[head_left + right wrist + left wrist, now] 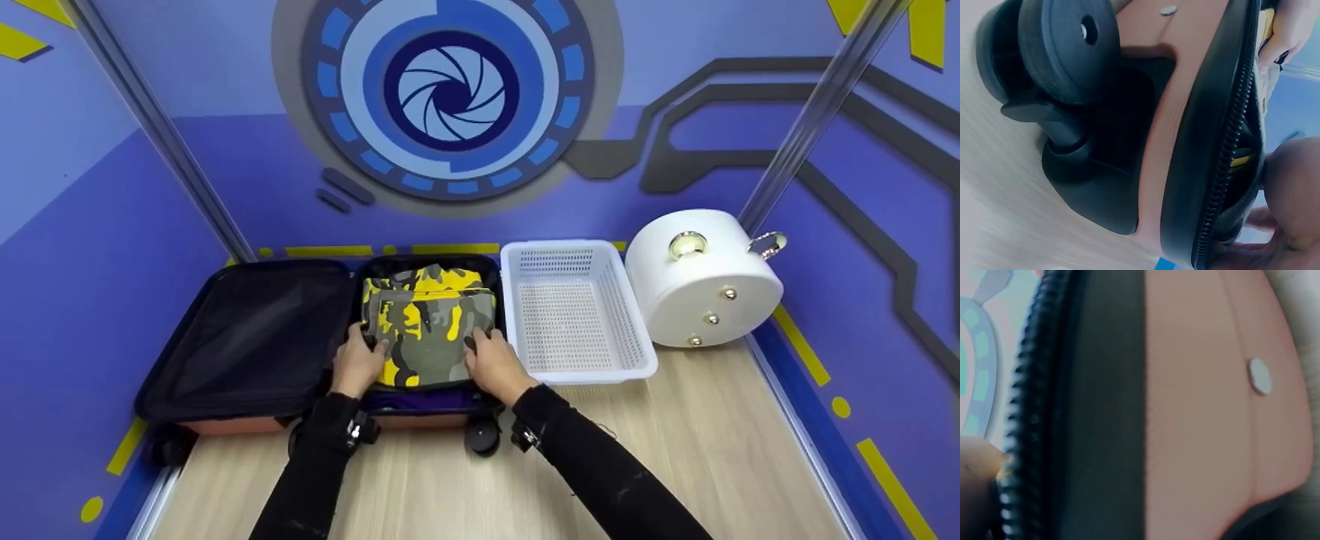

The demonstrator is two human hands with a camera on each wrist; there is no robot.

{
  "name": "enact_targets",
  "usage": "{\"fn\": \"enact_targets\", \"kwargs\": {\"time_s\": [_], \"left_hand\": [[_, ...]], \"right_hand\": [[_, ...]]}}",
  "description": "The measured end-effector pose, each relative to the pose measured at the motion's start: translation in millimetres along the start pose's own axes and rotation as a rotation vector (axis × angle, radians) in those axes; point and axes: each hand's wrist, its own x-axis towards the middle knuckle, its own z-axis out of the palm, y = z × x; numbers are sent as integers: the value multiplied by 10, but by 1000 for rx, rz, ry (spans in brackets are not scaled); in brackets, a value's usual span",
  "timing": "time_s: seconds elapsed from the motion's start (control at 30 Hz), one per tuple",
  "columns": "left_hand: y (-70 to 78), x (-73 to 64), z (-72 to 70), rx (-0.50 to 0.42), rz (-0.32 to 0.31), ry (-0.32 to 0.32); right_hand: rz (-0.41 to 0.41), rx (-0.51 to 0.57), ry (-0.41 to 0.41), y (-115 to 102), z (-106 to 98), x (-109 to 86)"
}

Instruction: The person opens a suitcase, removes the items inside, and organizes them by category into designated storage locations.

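A folded yellow, grey and black camouflage garment (431,330) lies in the packed half of an open suitcase (424,421), above some purple cloth (420,399). At the garment's left edge my left hand (358,365) pinches a small black piece between thumb and fingers. My right hand (499,367) is at the opposite edge, its curled fingers on another small black piece. Most of both pieces is hidden by the fingers. In the right wrist view, the right hand (1297,185) bends over the zipped rim (1224,185). The left wrist view mostly shows the suitcase's pink side (1202,405).
The suitcase's other half, with a dark lining (255,337), lies opened to the left. A white perforated basket (577,322) stands right of the suitcase, beside a round white case (705,277) with gold fittings. A black wheel (482,436) juts toward the front. Blue walls enclose the wooden table (600,480).
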Motion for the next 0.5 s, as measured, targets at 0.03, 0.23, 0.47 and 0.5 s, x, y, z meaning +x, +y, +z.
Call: {"fn": "enact_targets", "kwargs": {"time_s": [0.03, 0.23, 0.47, 0.5], "left_hand": [[4, -35, 5, 16, 21, 12], [24, -293, 12, 154, 161, 99], [-72, -427, 69, 101, 144, 151], [-93, -438, 86, 101, 139, 155]], "right_hand": [[-11, -3, 17, 3, -8, -19], [-132, -17, 183, 107, -192, -128], [-98, -151, 268, 494, -340, -257], [-88, -163, 251, 551, -328, -283]]}}
